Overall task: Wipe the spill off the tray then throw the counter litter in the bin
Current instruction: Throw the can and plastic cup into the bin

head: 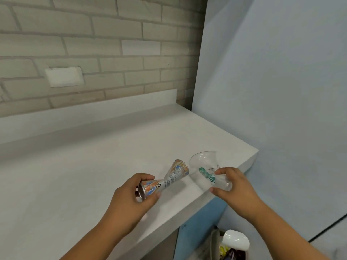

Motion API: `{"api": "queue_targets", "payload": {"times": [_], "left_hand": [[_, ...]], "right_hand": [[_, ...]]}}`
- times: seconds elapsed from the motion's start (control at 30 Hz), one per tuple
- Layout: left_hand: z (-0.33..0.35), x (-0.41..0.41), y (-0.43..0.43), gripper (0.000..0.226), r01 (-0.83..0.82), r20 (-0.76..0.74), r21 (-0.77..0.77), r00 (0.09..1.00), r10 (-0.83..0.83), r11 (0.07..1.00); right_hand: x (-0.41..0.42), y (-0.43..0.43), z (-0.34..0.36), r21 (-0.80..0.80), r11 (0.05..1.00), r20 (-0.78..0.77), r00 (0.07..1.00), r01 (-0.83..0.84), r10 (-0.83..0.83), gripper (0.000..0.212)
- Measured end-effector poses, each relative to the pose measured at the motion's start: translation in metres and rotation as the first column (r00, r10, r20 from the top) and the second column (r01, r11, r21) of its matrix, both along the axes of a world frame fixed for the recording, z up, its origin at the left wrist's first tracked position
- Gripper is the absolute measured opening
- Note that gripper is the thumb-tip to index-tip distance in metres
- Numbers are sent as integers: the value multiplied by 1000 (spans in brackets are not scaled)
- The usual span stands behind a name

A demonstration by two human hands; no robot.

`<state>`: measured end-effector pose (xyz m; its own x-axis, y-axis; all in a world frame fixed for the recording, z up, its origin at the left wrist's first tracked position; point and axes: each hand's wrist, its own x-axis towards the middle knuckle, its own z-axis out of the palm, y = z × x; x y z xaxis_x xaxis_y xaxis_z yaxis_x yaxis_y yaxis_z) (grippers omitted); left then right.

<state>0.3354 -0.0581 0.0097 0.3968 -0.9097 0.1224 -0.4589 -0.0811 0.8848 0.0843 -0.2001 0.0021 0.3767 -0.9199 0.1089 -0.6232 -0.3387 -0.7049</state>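
Observation:
My left hand (pixel 131 201) grips a crushed drink can (pixel 169 179) with an orange, blue and white label, holding its metal end; the pinched middle and far end point away over the white counter (pixel 84 166). My right hand (pixel 234 188) holds a clear plastic cup (pixel 204 171) with a green logo by its base, the cracked open mouth tilted up and to the left. Both items are just above the counter's right front corner. The bin (pixel 216 243) shows at the bottom right, below the counter edge, with rubbish inside. No tray is in view.
A pale brick wall (pixel 93 44) with a white blank plate (pixel 63 76) backs the counter. A light blue wall (pixel 281 91) stands to the right. A blue cabinet front (pixel 197 222) sits under the counter beside the bin.

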Motion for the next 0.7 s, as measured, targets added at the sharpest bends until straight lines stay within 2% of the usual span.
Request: {"api": "queue_targets", "payload": {"times": [0.17,0.33,0.53,0.7], "left_hand": [[-9,-69,-12,31,28,4,8,1000,-28,1000],[-21,-118,-20,32,43,-23,-1,999,-43,999],[-52,-153,-36,35,180,-37,74,983,-178,981],[-122,-163,-60,32,307,-73,222,952,-298,926]], "right_hand": [[-69,-7,-5,-48,996,46,996,80,-78,44],[-122,-9,-27,-9,989,57,987,149,-148,44],[-162,-5,-85,148,959,-67,970,241,-233,44],[-181,-4,-165,238,901,-190,927,363,-323,50]]}}
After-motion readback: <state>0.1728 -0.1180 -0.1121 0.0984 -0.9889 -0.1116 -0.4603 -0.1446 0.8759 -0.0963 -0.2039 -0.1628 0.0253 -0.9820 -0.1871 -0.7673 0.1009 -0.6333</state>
